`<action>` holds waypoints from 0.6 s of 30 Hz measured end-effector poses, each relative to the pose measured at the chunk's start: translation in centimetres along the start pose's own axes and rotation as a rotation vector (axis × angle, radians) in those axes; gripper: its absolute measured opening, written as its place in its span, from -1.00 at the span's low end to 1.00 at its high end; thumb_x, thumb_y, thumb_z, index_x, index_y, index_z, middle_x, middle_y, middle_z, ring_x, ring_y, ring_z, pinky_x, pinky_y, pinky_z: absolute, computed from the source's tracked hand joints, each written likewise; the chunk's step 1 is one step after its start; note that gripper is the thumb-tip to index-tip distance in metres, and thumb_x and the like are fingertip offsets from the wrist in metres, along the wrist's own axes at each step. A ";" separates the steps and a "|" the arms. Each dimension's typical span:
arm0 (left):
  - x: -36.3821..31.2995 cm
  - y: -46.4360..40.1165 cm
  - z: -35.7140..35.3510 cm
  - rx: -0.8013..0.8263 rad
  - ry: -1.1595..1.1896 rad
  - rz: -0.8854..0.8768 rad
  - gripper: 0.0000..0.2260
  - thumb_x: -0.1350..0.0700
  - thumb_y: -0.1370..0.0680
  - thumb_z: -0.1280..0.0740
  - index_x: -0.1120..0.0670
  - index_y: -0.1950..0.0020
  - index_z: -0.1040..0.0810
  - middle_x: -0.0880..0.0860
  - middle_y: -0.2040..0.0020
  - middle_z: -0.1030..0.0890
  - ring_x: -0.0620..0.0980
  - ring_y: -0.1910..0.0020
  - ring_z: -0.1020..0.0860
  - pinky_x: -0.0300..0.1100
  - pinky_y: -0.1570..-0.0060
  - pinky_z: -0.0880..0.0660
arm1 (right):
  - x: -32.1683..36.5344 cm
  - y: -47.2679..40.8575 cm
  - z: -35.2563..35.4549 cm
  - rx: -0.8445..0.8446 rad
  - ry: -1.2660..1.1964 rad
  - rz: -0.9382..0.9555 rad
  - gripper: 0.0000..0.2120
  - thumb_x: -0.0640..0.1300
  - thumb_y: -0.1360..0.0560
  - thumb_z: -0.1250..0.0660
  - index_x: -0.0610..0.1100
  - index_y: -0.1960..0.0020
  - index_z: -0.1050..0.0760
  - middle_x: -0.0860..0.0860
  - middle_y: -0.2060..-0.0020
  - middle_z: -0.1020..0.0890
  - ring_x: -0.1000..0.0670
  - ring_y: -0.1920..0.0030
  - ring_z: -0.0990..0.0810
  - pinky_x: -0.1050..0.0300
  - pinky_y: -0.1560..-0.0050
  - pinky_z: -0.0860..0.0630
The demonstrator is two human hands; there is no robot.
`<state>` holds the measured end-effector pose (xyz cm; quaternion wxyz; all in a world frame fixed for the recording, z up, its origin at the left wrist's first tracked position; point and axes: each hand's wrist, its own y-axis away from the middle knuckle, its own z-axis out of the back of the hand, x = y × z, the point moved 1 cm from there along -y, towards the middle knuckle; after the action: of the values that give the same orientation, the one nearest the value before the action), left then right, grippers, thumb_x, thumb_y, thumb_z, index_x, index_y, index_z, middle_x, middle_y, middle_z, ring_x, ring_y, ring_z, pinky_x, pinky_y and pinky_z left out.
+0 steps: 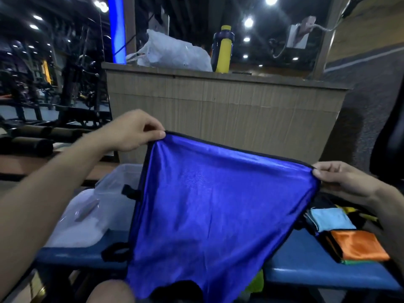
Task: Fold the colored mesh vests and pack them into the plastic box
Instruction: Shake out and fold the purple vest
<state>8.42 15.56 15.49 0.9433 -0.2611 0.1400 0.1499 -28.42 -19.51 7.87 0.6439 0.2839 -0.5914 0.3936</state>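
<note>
Blue vest (209, 206), held spread above bench (306, 272)
Left hand (131, 132) pinches one top corner; right hand (341, 180) pinches the other; plastic box (118, 193) behind.

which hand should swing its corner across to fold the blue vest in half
Probably the right hand: the folded stack is under it, while the left hand already holds the blue vest above the plastic box.

**Dim hall, hot spots overhead**

Low light all round, with a cool blue cast. Small round ceiling lamps (248, 22) blaze white and bloom into haloes, and a vertical blue strip (117, 29) glows top left. The blue vest (209, 206) catches a soft sheen across its upper half. Wide-angle bending curves the edges; the left background sinks into murky shadow. Fine detail is smeared and soft throughout.
</note>
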 end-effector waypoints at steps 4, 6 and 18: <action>0.9 0.0 -3.2 -0.082 0.130 0.057 -0.87 0.14 -0.59 -0.43 -0.07 0.10 -0.69 -0.14 0.20 -0.72 -0.12 0.15 -0.69 -0.03 -0.07 -0.62 | -0.9 -0.3 0.9 -0.017 -0.035 0.032 -0.68 -0.04 -0.40 -0.56 -0.26 0.01 -0.63 -0.17 0.17 -0.60 0.00 0.20 -0.64 0.15 0.10 -0.66; 1.4 0.1 -4.6 -0.126 0.229 0.088 -0.89 0.15 -0.58 -0.44 -0.04 0.09 -0.70 -0.11 0.20 -0.73 -0.13 0.17 -0.70 -0.03 -0.05 -0.64 | -1.4 -0.5 1.2 -0.049 -0.048 0.022 -0.40 0.11 -0.19 -0.71 -0.23 -0.05 -0.65 -0.15 0.10 -0.65 0.00 0.13 -0.66 0.12 0.03 -0.66; 2.9 -0.9 -8.2 -0.143 0.192 0.162 -0.87 0.16 -0.59 -0.43 -0.01 -0.12 -0.64 -0.09 0.15 -0.72 -0.08 0.07 -0.68 -0.11 -0.05 -0.60 | -2.1 -2.4 0.2 -0.186 -0.019 -0.042 -0.73 -0.21 -0.58 -0.30 -0.06 0.23 -0.68 -0.01 0.21 -0.68 0.07 0.22 -0.65 0.21 0.21 -0.62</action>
<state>9.84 11.03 8.12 0.8894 -0.3287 0.2390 0.2092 -26.55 -21.32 6.11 0.6701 0.2388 -0.6254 0.3208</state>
